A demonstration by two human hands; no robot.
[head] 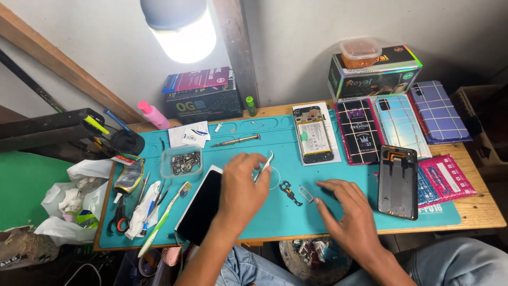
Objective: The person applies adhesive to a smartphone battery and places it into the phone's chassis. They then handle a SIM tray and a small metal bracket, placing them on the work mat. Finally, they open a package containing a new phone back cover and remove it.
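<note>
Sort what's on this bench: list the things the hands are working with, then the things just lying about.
In use:
- tweezers pinched in the left hand
- small metal tray at the right hand fingertips
- black bracket between the hands
- opened phone on the teal mat

Lying about:
- toothbrush
- scissors
- screwdriver
- pink bottle
- phone cases
- boxes

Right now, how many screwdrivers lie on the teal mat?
1. The screwdriver lies near the mat's far edge, between the small parts box and the opened phone. Others may be hidden in the clutter at the left.
</note>
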